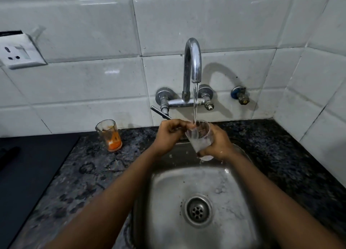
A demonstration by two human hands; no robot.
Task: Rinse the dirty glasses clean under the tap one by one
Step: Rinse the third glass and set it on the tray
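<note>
1. In the head view, a tap (192,61) sticks out of the white tile wall (224,24) in the upper middle of the frame.
2. Water (195,102) runs down from the tap in a thin stream.
3. A clear glass (200,136) is held under the water, in the middle of the frame, over the back edge of the sink (234,202).
4. The glass is tilted, with its open top up and toward the tap.
5. The right hand (218,144) holds the glass, with its fingers curled round the lower part.
6. The left hand (171,135) is just left of the glass. Its fingers are bent and touch the rim where the water lands.
7. I cannot tell if the left hand holds something small.
8. A second glass (109,135) stands upright on the dark desk (89,173), at middle left of the frame, well apart from the hands.
9. It is dirty, with orange stuff at the bottom and smears up its side.
10. The drain (198,210) is in the lower middle of the frame.
11. A white socket (17,52) is on the wall at upper left.
12. A small valve (240,96) sits on the wall, right of the tap.
</note>
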